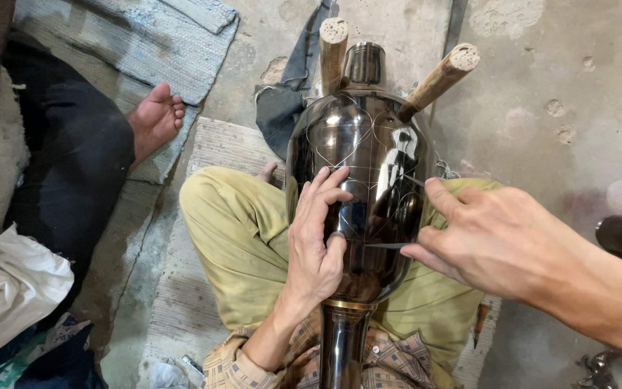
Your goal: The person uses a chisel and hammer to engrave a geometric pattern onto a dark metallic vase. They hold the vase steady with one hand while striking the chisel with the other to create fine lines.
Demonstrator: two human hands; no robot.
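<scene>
Vase (368, 180), dark polished metal, lies at frame centre across the person's lap, its neck toward the upper edge between two wooden pegs (332, 43) and its narrow foot toward the lower edge. Fine scribed lines form a leaf pattern on its body.

At far left, a second person sits on a woven mat (131, 36) with a bare foot (154, 119) near the work; any roll of the vase to that side could strike it.

Left hand (316, 238) lies flat on the vase, fingers spread, not closed round it. This hold depends on friction alone; on the slick curved surface the palm could slide and let the body turn.

Right hand (494, 238), at centre right, has its grip pinched together on a thin engraving tool (390, 246) whose tip meets the surface just beside the left thumb. A skid of the tip would probably scratch across the pattern or cut that thumb.
</scene>
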